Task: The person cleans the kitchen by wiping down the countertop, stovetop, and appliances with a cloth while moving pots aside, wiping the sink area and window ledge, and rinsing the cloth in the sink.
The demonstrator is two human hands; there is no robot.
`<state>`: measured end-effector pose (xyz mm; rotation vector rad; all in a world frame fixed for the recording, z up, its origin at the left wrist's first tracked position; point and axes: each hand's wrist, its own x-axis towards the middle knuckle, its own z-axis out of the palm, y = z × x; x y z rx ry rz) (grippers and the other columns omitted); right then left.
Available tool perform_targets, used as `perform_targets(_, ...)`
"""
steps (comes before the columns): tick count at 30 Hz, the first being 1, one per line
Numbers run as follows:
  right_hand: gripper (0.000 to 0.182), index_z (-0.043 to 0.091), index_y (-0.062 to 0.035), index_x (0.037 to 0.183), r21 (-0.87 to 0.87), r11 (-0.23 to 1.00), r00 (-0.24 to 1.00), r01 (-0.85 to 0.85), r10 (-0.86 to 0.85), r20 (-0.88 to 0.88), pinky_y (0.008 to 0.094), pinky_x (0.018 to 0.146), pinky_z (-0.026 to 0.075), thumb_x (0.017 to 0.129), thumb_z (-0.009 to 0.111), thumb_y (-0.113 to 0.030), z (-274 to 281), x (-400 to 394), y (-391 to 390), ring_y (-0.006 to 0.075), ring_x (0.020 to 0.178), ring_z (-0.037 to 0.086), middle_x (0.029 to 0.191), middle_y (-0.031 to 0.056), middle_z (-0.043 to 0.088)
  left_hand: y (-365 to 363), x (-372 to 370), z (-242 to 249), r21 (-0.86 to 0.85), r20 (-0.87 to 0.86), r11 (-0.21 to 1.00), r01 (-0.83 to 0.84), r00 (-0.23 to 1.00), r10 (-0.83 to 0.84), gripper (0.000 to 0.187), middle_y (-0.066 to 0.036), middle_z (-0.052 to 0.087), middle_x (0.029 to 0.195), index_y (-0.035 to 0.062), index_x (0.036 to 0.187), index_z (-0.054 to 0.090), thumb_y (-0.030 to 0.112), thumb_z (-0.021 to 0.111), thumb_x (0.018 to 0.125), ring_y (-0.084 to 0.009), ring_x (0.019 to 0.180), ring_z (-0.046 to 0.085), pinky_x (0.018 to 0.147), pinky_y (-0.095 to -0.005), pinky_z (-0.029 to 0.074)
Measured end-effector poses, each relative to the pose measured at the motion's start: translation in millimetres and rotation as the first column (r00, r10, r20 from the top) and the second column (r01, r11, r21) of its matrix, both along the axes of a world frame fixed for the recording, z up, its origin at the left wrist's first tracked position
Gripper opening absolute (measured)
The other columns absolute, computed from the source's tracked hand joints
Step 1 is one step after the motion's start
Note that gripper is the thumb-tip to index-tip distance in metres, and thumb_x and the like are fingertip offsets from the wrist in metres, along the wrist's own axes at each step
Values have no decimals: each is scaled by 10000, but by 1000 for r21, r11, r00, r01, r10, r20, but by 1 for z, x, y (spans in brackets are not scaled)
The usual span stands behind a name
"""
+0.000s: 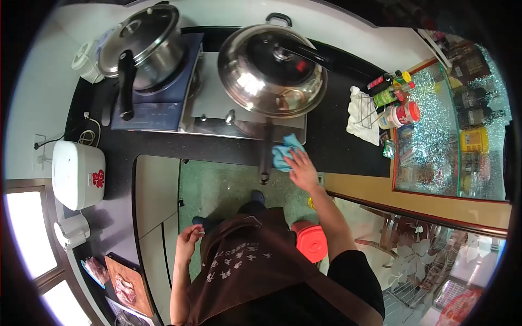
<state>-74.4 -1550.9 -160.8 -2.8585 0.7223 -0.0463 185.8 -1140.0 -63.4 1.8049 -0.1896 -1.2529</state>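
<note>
My right hand (302,169) presses a blue cloth (285,154) against the front edge of the black countertop (337,149), just right of a long dark pan handle (266,155). That handle sticks out from a large covered pan (247,81) on the gas stove (209,111). My left hand (188,242) hangs low beside my brown apron (244,255), its fingers curled together. A small pale bit shows at those fingertips, too small to name.
A pressure cooker (157,60) stands on a blue induction plate (147,115). Bottles (389,96) and a white cloth (361,117) sit at right. A white rice cooker (79,174) and a cutting board (136,271) with meat are at left. A red bin (311,242) stands on the floor.
</note>
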Motion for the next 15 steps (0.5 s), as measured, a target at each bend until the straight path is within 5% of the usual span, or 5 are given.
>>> perform_targets(7,584,506,-156,1355,-50,903,895,427,-413,169,482,1036,380,785,586,-54,-21,-127,-83,374,1231,423,1423,114,444,-72,-20,4,-38,57,998,59,997,-57,269,-98,669,1075,-28,1181,600,151,524,995,-182,954,647,885,-305,498)
perform_targets(9,552,523,-129,1330,-86,790,773,607,-562,295,478,935,419,790,585,-32,-36,-124,-114,389,1075,489,1315,170,501,-77,-17,-6,-91,143,992,93,987,-79,278,-104,668,1075,-33,1183,595,165,531,997,-184,960,642,886,-305,498)
perform_targets(11,528,522,-93,1317,80,697,613,713,-674,412,497,887,430,797,591,-41,-37,-89,-137,405,1003,520,1237,195,537,-91,-7,-8,-93,219,987,132,970,-109,282,-105,668,1073,-34,1183,594,169,534,997,-186,958,642,884,-305,499)
perform_targets(13,506,519,-63,1304,55,799,699,598,-555,450,514,852,434,805,602,-59,-22,-34,-135,414,960,537,1196,197,561,-110,-3,6,-75,240,985,156,962,-133,271,-105,670,1067,-33,1178,598,155,530,995,-179,953,643,877,-303,501)
perform_targets(15,508,488,-115,1364,47,901,850,432,-424,311,514,978,417,875,581,-216,-46,17,-124,433,1167,489,1317,197,506,-117,-1,10,-67,258,983,171,955,-149,262,-101,672,1061,-28,1177,602,145,530,993,-174,948,642,872,-301,502)
